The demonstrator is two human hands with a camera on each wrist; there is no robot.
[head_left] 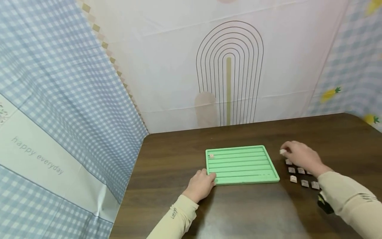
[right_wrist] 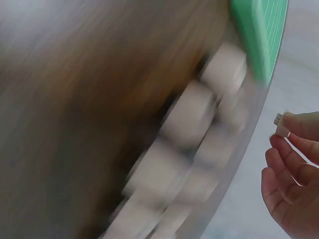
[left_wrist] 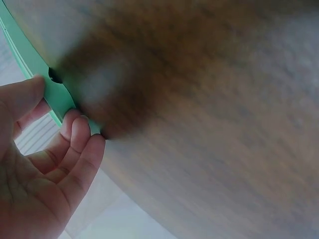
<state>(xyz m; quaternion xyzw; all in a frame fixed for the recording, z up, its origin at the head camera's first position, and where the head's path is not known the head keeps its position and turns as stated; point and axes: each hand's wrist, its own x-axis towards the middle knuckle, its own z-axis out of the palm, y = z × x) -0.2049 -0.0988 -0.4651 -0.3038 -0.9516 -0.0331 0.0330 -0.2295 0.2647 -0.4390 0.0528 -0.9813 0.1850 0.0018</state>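
A green ridged tray [head_left: 241, 165] lies on the table, with one small pale block [head_left: 211, 155] at its upper left. My left hand [head_left: 199, 185] holds the tray's near left corner; in the left wrist view, the thumb and fingers of that hand [left_wrist: 60, 159] pinch the rim. Between thumb and fingertips my right hand [head_left: 302, 157] pinches another small pale block [head_left: 283, 151], raised right of the tray. The right wrist view shows this held block [right_wrist: 282, 128] at the fingertips. Below the right hand lie several similar blocks [head_left: 293, 179] in loose rows, some hidden by hand and sleeve.
The dark brown table [head_left: 167, 159] reaches back to a white cloth [head_left: 170, 66] with arch patterns. A blue checked cloth [head_left: 89, 83] hangs on the left. Under the right sleeve is a black and yellow device [head_left: 324, 204].
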